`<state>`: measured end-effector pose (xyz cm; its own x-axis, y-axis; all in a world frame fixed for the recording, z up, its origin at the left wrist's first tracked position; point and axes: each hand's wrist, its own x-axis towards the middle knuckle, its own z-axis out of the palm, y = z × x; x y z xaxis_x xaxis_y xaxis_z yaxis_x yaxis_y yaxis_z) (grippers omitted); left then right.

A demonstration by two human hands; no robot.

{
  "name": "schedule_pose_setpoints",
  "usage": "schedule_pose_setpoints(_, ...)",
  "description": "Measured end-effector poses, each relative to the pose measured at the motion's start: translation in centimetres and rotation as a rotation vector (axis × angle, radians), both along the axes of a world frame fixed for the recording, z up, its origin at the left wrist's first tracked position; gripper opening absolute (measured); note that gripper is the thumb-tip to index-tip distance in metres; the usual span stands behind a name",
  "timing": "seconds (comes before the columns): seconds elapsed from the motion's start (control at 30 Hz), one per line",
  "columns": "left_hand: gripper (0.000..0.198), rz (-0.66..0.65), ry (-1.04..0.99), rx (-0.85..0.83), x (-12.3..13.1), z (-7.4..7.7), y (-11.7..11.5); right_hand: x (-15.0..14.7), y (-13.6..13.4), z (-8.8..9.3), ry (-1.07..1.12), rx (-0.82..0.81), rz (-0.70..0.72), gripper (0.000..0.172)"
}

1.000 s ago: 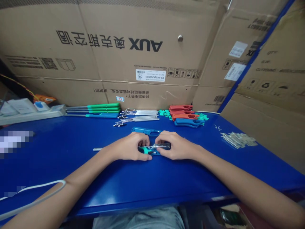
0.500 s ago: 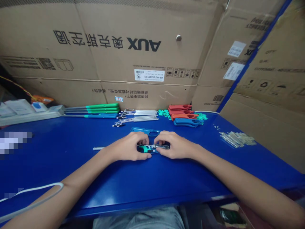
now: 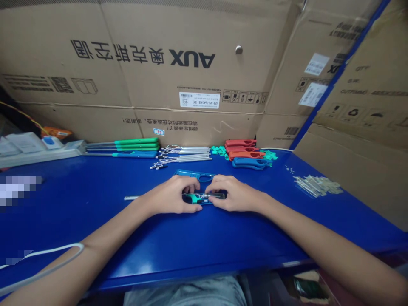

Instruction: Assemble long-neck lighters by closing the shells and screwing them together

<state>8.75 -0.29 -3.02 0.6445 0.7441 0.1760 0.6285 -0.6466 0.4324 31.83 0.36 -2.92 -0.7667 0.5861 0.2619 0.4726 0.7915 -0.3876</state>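
Note:
At the middle of the blue table, my left hand (image 3: pixel 174 195) is closed round the left part of a blue casing half with a teal piece (image 3: pixel 192 198) in it. A silver rod end (image 3: pixel 130 198) sticks out to the left from behind my left wrist. My right hand (image 3: pixel 232 194) pinches a clear tube-like part (image 3: pixel 218 196) over the right end of the casing. Thin white wires and a small black part lie between the hands. Just behind them rests another blue casing half (image 3: pixel 195 174), partly covered by my fingers.
Along the back of the table (image 3: pixel 153 259) lie green and blue handled rods (image 3: pixel 137 146), silver rods with wires (image 3: pixel 194 155), red handles (image 3: pixel 240 144), blue handles (image 3: pixel 250 163) and teal pieces. Clear tubes (image 3: pixel 314 185) lie right. A power strip (image 3: pixel 70 151) sits left, cardboard (image 3: pixel 127 21) behind.
The clear part in my right hand appears slightly lower and closer to the casing. Both hands have otherwise barely moved.

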Motion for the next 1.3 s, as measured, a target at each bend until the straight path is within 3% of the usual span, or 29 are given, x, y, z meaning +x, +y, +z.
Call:
schedule_pose_setpoints(0.8, 0.027, -0.038, 0.002, 0.039, 0.01, 0.31, -0.16, 0.23, 0.03, -0.34, 0.052, 0.016, -0.044, 0.022)
schedule_pose_setpoints(1.3, 0.031, 0.019, 0.029, 0.017, 0.06, -0.07, -0.01, 0.25, -0.2, 0.05, 0.055, 0.022, -0.006, 0.024)
